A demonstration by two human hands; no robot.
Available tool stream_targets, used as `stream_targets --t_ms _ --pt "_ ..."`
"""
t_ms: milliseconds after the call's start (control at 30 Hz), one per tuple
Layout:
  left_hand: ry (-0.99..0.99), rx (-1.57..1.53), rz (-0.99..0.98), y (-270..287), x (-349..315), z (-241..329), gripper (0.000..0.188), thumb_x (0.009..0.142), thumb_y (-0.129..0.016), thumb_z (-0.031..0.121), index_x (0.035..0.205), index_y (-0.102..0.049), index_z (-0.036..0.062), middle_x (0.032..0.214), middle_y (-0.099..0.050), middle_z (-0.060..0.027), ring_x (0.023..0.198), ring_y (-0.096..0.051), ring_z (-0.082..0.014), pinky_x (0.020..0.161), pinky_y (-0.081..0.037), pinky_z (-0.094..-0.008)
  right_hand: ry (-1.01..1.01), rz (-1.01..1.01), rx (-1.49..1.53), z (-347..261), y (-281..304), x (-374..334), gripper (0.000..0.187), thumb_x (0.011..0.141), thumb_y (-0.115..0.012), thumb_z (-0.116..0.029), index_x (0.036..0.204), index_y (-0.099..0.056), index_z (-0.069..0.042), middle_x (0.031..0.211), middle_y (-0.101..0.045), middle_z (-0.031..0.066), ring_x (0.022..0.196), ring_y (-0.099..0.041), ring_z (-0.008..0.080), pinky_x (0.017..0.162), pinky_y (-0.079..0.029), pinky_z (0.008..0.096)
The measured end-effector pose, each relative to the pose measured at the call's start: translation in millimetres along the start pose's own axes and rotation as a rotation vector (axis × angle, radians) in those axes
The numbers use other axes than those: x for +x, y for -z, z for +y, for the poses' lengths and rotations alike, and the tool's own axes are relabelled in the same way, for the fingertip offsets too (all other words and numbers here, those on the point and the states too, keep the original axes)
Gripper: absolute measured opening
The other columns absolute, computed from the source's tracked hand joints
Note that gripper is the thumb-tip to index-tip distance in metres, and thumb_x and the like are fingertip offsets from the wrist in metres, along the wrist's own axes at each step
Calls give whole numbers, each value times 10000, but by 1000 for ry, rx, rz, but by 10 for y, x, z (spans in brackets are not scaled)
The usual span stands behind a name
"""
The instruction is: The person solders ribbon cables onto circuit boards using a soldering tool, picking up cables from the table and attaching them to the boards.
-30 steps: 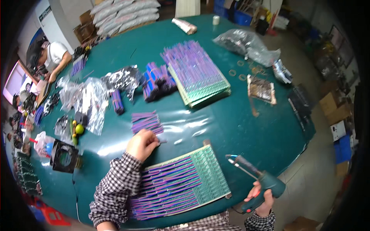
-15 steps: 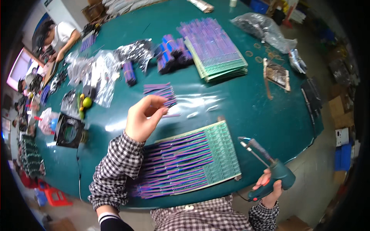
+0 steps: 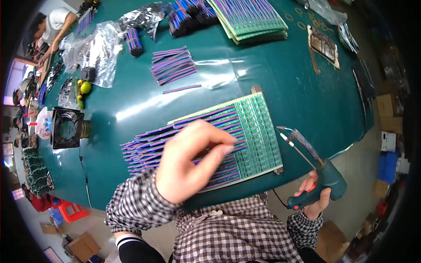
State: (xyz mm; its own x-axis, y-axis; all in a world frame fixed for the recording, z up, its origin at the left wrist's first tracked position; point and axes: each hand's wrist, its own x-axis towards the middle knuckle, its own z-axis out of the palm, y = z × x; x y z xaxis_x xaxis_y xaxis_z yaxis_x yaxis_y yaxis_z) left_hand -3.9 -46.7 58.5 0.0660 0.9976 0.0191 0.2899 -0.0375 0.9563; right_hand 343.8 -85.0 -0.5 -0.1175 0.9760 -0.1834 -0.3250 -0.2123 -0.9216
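My left hand (image 3: 188,160) is over the green circuit board panel (image 3: 258,131), with thumb and index finger pinched together. Whatever lies in the pinch is too small to make out. Rows of blue, purple and black ribbon wires (image 3: 151,144) extend leftward from the panel, and my hand covers some of them. Off the panel's right side, my right hand (image 3: 318,197) is wrapped round the handle of a green soldering gun (image 3: 332,177). Its metal tip and thin feed tube point up and left, close to the panel's right edge.
Loose cut ribbon wires (image 3: 173,65) lie beyond the panel, with a single wire (image 3: 181,89) apart. Farther back are stacked wired panels (image 3: 252,19) and bundled wires (image 3: 133,41). A black fan (image 3: 66,128) stands left, near plastic bags (image 3: 103,52). Another person (image 3: 57,26) sits far left.
My left hand has moved from the loose wires towards me and right, over the panel. My right hand still grips the soldering gun. The view has tilted downward.
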Motion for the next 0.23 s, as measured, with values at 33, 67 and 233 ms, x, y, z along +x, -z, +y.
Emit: stream_targets --t_ms 33,67,233 --pt "-33 28 -29 -82 -38 25 137 884 -670 -24 1020 -658 -27 979 -636 -83 832 -621 -125 736 -503 -242 3 -20 -2 -1 6 4 806 885 -642 -562 1255 -462 131 853 -594 99 809 -636 234 628 -613 339" --pt "17 -25 -7 -197 -79 -1 151 862 -688 -20 1012 -674 -19 956 -641 -100 828 -637 -163 703 -512 -272 -3 -69 4 -8 37 -4 824 883 -643 -566 1274 -449 133 880 -604 102 836 -638 247 647 -614 350" --pt "-186 275 -36 -497 -111 -302 220 804 -733 -5 1017 -691 27 941 -640 -114 821 -649 -251 730 -532 -337 -34 -65 39 -14 118 -120 852 869 -665 -566 1300 -430 132 913 -620 114 869 -642 271 708 -610 384"
